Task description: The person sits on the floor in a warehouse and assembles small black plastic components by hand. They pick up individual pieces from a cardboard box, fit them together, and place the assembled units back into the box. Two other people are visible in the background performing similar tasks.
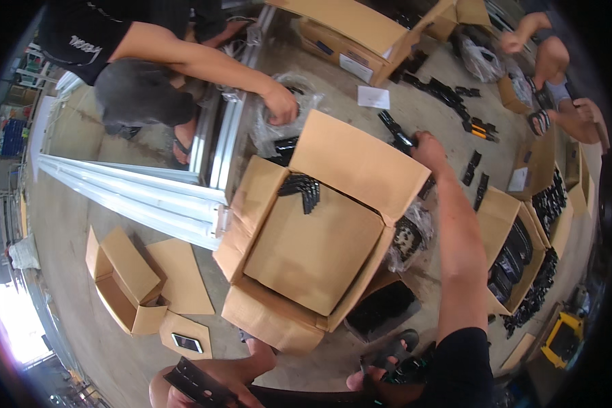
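The right hand (428,151) reaches out past the large cardboard box (360,163), its fingers curled round the near end of a slim black part (393,128), which lies just beyond the box's far right corner. The left hand (232,387) is at the near edge, beside a black bracket (194,382) with holes in it; I cannot tell whether its fingers grip that bracket or only rest against it. The large box stands in the middle with its flaps folded outward, and a small stack of bent black pieces (302,190) lies on the cardboard inside, toward the far left corner. To the right of the box sits a clear plastic bag (413,234) of dark parts, and farther right a carton (494,216) holds more black pieces. On the far side, a loose group of black parts (445,95) — one with orange-yellow strips — lies on the floor near a white sheet of paper (374,96). On the left, long silver rails (132,194) stretch toward the box; nearer, a small open carton (126,272) stands beside a phone (187,342) lying on flat cardboard. At the far left, a co-worker's hand (281,105) reaches down to a clear plastic wrapping (262,129).
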A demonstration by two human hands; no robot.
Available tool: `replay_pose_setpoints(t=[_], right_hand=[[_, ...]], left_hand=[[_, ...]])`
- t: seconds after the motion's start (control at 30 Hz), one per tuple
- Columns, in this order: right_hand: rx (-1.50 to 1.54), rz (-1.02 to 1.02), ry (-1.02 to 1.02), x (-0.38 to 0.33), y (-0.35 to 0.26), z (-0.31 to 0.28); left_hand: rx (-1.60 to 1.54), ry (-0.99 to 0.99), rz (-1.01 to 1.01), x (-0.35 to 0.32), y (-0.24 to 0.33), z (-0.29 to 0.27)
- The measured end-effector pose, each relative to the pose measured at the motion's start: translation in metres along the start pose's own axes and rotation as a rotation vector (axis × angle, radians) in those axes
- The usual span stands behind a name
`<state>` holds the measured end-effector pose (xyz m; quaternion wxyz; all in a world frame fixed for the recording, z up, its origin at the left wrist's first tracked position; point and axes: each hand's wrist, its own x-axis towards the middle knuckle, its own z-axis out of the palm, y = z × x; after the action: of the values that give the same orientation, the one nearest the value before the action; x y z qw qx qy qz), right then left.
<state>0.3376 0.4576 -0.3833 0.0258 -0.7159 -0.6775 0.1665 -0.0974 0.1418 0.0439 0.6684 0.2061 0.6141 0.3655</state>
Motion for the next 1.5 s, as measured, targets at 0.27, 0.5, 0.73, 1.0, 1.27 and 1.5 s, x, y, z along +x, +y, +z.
replay_pose_setpoints(t=[0.27,0.5,0.73,1.0,1.27,1.5], right_hand=[[-0.155,0.037,0.028,-0.006,-0.067,-0.008],[0.165,0.143,-0.020,-0.015,-0.092,-0.011],[-0.108,-0.001,0.116,-0.021,-0.069,0.025],[0.022,0.153,-0.089,-0.063,-0.058,0.017],[0.235,0.376,0.225,-0.115,-0.037,-0.034],[0.618,0.164,0.254,-0.198,-0.111,-0.157]], left_hand=[[-0.132,0.050,0.056,-0.012,-0.006,-0.007],[-0.151,0.060,0.035,-0.019,-0.010,-0.012],[-0.220,-0.006,0.026,-0.030,-0.012,-0.003],[-0.187,-0.085,0.153,-0.045,-0.017,0.005],[-0.152,-0.114,0.212,-0.060,-0.024,0.005],[-0.229,-0.215,0.173,-0.070,-0.029,0.017]])
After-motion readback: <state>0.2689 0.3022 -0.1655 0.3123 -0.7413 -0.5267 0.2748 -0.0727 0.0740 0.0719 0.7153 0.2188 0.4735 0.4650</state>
